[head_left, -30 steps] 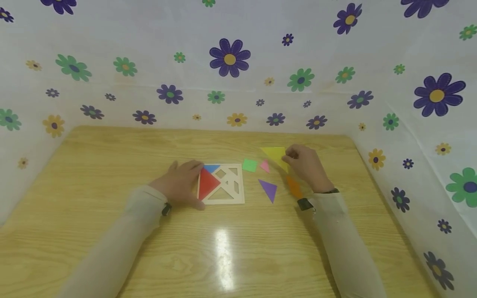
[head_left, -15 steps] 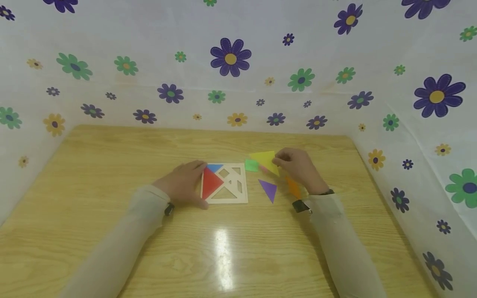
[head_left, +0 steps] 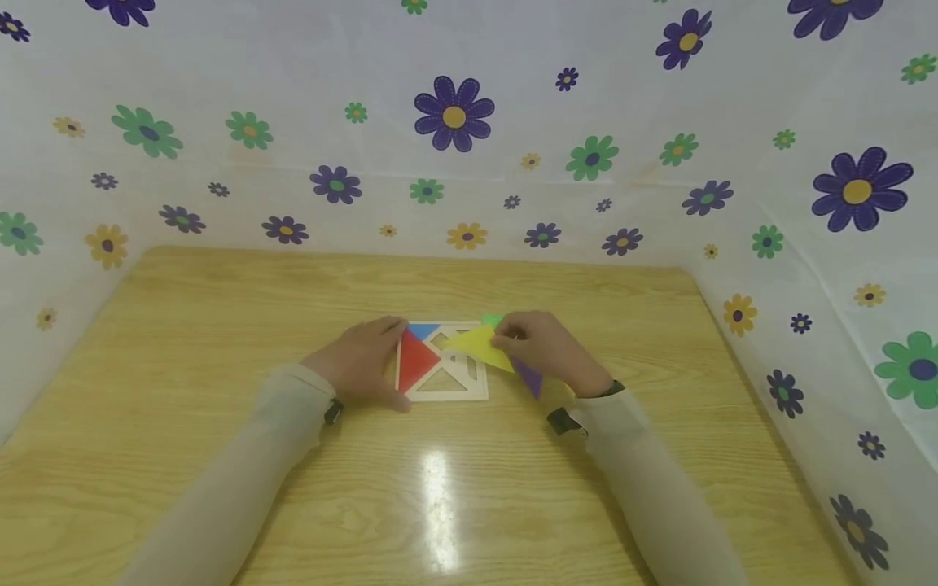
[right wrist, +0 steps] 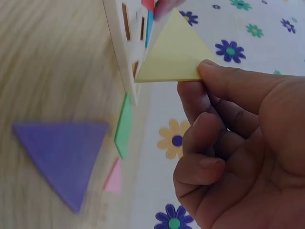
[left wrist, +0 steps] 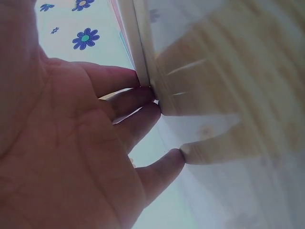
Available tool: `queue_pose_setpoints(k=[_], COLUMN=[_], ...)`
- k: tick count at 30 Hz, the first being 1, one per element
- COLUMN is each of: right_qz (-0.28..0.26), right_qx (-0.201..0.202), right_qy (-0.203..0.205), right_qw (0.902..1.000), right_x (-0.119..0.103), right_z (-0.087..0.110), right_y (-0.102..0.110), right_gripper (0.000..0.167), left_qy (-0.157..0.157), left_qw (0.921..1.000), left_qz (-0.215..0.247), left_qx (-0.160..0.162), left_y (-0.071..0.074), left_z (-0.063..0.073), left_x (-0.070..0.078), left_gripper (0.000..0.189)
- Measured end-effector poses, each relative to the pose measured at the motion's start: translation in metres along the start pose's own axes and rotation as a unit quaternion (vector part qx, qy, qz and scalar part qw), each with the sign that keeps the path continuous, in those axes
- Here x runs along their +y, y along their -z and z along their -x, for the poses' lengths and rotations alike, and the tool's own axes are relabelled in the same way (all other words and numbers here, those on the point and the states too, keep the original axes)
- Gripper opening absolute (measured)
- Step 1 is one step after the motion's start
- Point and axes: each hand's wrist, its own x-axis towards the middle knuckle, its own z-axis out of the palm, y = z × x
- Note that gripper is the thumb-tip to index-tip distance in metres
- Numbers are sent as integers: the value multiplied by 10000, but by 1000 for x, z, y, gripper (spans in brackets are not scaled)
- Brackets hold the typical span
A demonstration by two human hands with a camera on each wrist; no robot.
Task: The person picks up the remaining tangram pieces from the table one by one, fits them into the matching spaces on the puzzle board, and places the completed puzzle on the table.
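Observation:
A white tangram tray (head_left: 479,391) lies on the table, with a red triangle (head_left: 416,360) and a blue triangle (head_left: 423,330) set in its left part. My left hand (head_left: 357,363) steadies the tray's left side, fingers extended; in the left wrist view the fingertips (left wrist: 126,78) touch its edge and the tabletop. Between thumb and index finger, my right hand (head_left: 550,350) pinches a yellow triangle (head_left: 478,345) by one corner, over the tray's right half. The right wrist view shows the yellow triangle (right wrist: 174,55) raised and tilted, the other fingers curled beneath.
Right of the tray lie a purple triangle (head_left: 528,379), a green piece (head_left: 492,319) and a small pink triangle (right wrist: 113,177), the pink one hidden in the head view. A flowered white cloth (head_left: 381,146) stands behind the wooden table (head_left: 330,505).
My right hand has carried the yellow triangle left and nearer, from beyond the loose pieces to over the tray. The tray and left hand shifted slightly right, then stayed put.

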Motion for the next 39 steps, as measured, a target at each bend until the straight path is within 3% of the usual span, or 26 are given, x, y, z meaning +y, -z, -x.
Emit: queue_pose_setpoints(k=[6, 20, 39], right_qz=[67, 128, 308], right_qx=[-488, -995, -943], right_qy=[259, 484, 209], right_qw=[9985, 9938, 9948], right_x=[-9, -22, -33], right_z=[-8, -13, -11], right_y=[-15, -28, -43], right_gripper=[19, 12, 10], left_qy=[125, 166, 95], left_qw=[9999, 9998, 9999], left_qz=[-30, -92, -55], left_qx=[-41, -104, -35], left_y=[-1, 1, -1], left_z=[-2, -1, -2], left_x=[-2, -4, -5], left_gripper=[129, 126, 128])
